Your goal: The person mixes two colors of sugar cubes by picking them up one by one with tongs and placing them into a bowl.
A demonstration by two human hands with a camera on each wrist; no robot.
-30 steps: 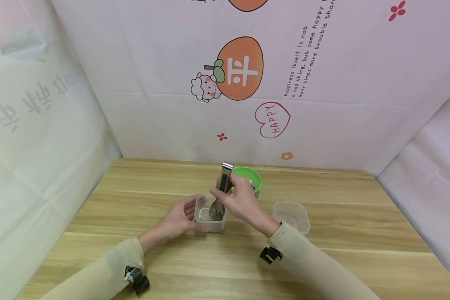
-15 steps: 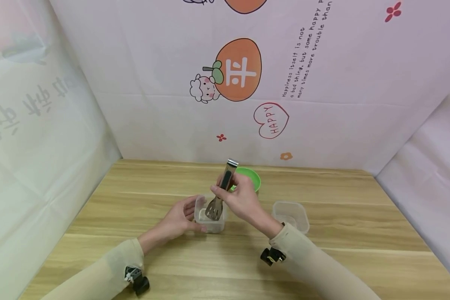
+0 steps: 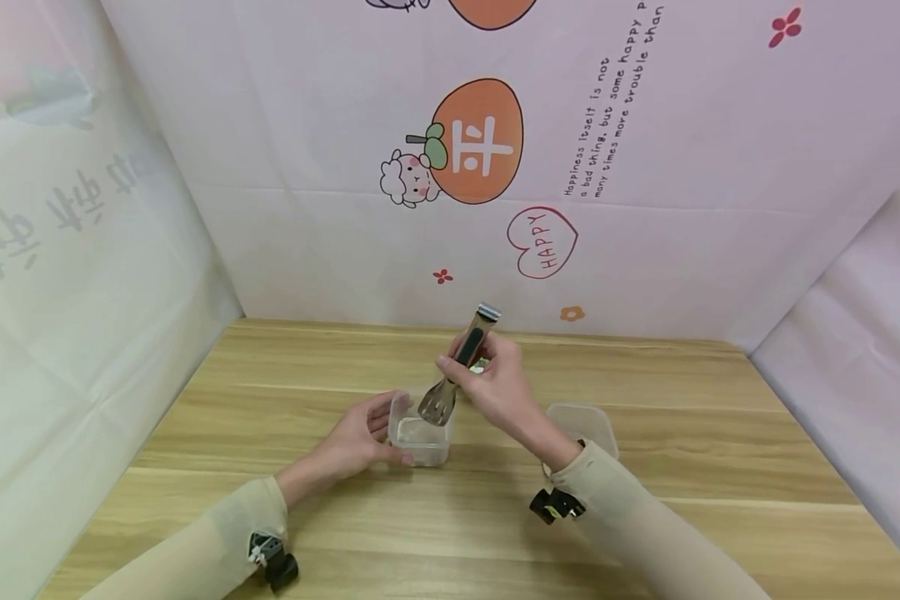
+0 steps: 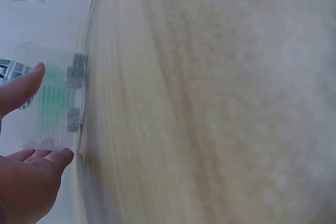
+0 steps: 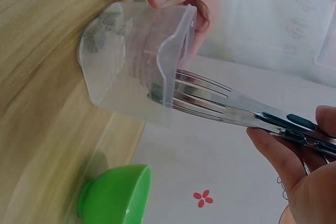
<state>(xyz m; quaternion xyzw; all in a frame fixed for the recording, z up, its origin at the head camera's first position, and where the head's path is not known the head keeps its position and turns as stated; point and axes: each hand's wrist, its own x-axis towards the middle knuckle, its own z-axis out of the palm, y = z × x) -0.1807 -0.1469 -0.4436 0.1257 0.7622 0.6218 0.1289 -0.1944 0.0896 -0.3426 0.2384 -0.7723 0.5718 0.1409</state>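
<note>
My left hand (image 3: 348, 437) holds the side of a clear plastic container (image 3: 426, 455) on the table, thumb at its near side and fingers behind. Through its wall, small greyish cubes (image 4: 74, 77) show at the bottom. In my right hand (image 3: 501, 382) are metal tongs (image 3: 471, 346) with dark grips, tilted with the handle end up and to the right. Their slotted ends (image 5: 202, 95) overlap the container's rim in the right wrist view. Behind the right hand in the head view, a green bowl (image 5: 113, 195) is mostly hidden; the right wrist view shows it beside the container.
A second clear plastic container (image 3: 591, 423) stands to the right, partly covered by the right forearm. Behind the wooden table (image 3: 682, 400) rises a printed white cloth (image 3: 307, 250), with more cloth along both sides.
My right hand has lifted the tongs from deep in the container up toward its rim, shifting right and away from me. Now it hides most of the green bowl. The left hand stays put.
</note>
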